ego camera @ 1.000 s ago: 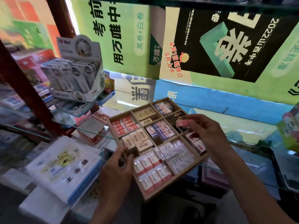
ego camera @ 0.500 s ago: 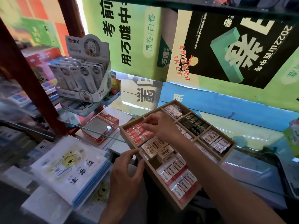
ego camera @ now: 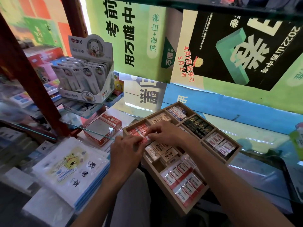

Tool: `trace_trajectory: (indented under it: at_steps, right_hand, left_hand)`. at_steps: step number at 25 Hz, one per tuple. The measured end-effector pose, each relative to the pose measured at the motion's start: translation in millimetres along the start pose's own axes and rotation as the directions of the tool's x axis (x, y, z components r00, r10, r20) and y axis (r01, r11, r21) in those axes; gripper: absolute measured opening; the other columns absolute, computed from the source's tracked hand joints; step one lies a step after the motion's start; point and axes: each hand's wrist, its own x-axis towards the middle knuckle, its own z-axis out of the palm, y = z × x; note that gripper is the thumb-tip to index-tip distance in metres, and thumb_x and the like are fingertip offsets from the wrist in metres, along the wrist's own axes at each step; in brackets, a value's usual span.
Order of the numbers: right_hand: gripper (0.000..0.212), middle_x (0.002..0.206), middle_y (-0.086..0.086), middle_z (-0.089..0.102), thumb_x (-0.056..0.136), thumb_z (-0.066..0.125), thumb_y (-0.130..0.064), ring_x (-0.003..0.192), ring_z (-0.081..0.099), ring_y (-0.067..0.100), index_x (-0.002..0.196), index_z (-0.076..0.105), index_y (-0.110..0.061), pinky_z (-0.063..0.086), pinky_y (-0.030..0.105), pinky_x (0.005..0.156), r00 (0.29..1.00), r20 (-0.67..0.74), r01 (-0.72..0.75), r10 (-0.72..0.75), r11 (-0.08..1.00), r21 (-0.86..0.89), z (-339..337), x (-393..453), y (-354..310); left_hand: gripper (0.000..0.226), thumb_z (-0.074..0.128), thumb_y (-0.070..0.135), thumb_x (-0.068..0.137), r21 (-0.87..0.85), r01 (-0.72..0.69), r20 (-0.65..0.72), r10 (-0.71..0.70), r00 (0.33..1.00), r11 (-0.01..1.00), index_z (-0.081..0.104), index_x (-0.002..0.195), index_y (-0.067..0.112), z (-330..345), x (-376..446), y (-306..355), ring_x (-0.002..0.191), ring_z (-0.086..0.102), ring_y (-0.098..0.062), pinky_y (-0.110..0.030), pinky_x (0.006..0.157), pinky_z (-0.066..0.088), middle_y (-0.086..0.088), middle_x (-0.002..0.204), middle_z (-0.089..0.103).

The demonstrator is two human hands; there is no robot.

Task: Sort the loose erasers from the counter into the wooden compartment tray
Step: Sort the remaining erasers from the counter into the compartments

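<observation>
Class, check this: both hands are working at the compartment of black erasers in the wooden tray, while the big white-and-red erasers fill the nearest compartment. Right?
Not quite. The head view shows the left hand and right hand at the red erasers in the wooden tray; the black erasers lie untouched. The big white-and-red erasers do fill the nearest compartment.

Tray (ego camera: 230, 155): pale bare wood, matt. Erasers (ego camera: 183, 182) in glossy clear wrap over paper sleeves; counter (ego camera: 255, 143) is glass, reflective. Red carton (ego camera: 105, 128) matt card, notebooks (ego camera: 68, 167) in shiny plastic film.
</observation>
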Motion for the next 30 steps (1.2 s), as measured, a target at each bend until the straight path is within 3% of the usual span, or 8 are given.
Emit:
trace_trajectory:
  at_steps: [3,7,10,13,17,20,26,30]
  right_hand:
    - [0.022,0.107,-0.005,0.065,0.097,0.055,-0.017,0.092,0.060,0.007,0.113,0.068,-0.024,0.047,0.020,0.075,0.999,0.037,0.017,-0.015,0.999,-0.048,-1,1,6]
    - [0.022,0.111,0.001,0.064,0.097,0.053,-0.016,0.098,0.059,0.013,0.112,0.068,-0.020,0.052,0.035,0.087,0.997,0.025,0.080,-0.078,0.989,-0.126,4,5,12]
    - [0.021,0.110,0.000,0.063,0.097,0.053,-0.014,0.099,0.056,0.012,0.111,0.070,-0.018,0.049,0.033,0.088,0.995,-0.007,0.095,-0.097,0.983,-0.157,4,6,16]
    - [0.022,0.111,0.000,0.063,0.097,0.054,-0.015,0.099,0.054,0.011,0.112,0.070,-0.019,0.044,0.027,0.085,0.996,-0.014,0.082,-0.085,0.984,-0.156,6,6,17]
    - [0.023,0.113,0.001,0.062,0.097,0.053,-0.016,0.101,0.055,0.013,0.114,0.068,-0.019,0.045,0.028,0.086,0.996,-0.014,0.082,-0.085,0.985,-0.155,7,7,17]
    - [0.024,0.112,0.002,0.061,0.098,0.052,-0.017,0.100,0.055,0.014,0.115,0.068,-0.019,0.047,0.030,0.087,0.996,-0.021,0.083,-0.088,0.984,-0.159,8,6,17]
    - [0.022,0.107,0.000,0.063,0.097,0.053,-0.017,0.096,0.057,0.013,0.111,0.070,-0.018,0.050,0.033,0.086,0.994,-0.049,0.093,-0.100,0.986,-0.139,10,6,21]
    - [0.023,0.108,0.000,0.063,0.098,0.053,-0.019,0.096,0.056,0.013,0.113,0.070,-0.018,0.050,0.034,0.086,0.993,-0.054,0.092,-0.101,0.986,-0.139,11,6,22]
  left_hand:
    - [0.031,0.057,0.044,0.094,-0.093,-0.002,0.065,0.008,0.998,0.996,0.065,0.121,0.033,1,8,-1,0.100,0.059,-0.018,-0.039,0.082,0.053,-0.001,0.113,0.067]
    - [0.027,0.054,0.028,0.098,-0.020,-0.082,0.003,0.082,0.997,0.996,0.067,0.121,0.023,-2,12,4,0.098,0.051,-0.018,-0.029,0.076,0.039,-0.007,0.108,0.065]
    - [0.026,0.067,0.024,0.088,0.017,-0.157,0.051,0.156,0.986,0.987,0.072,0.113,0.019,-14,21,2,0.103,0.052,-0.024,-0.037,0.081,0.046,-0.007,0.110,0.066]
    - [0.024,0.065,0.023,0.090,0.057,-0.146,0.120,0.138,0.983,0.988,0.072,0.112,0.023,-12,20,-2,0.107,0.051,-0.021,-0.036,0.087,0.046,-0.004,0.115,0.066]
    - [0.023,0.067,0.017,0.087,0.023,-0.094,-0.043,0.095,0.995,0.995,0.067,0.110,0.016,-9,24,-1,0.104,0.046,-0.016,-0.033,0.084,0.044,-0.004,0.113,0.062]
    - [0.039,0.063,0.024,0.089,0.130,-0.085,0.023,0.083,0.996,0.988,0.060,0.127,0.019,-8,37,0,0.106,0.047,-0.024,-0.038,0.086,0.043,-0.005,0.117,0.065]
    - [0.035,0.068,0.046,0.084,0.160,-0.112,0.157,0.087,0.984,0.981,0.070,0.114,0.029,-11,45,-8,0.101,0.049,-0.020,-0.034,0.081,0.044,-0.006,0.105,0.068]
    - [0.038,0.070,0.046,0.083,0.140,-0.108,0.172,0.083,0.982,0.984,0.070,0.117,0.031,-13,44,-14,0.103,0.052,-0.019,-0.033,0.080,0.045,-0.008,0.109,0.067]
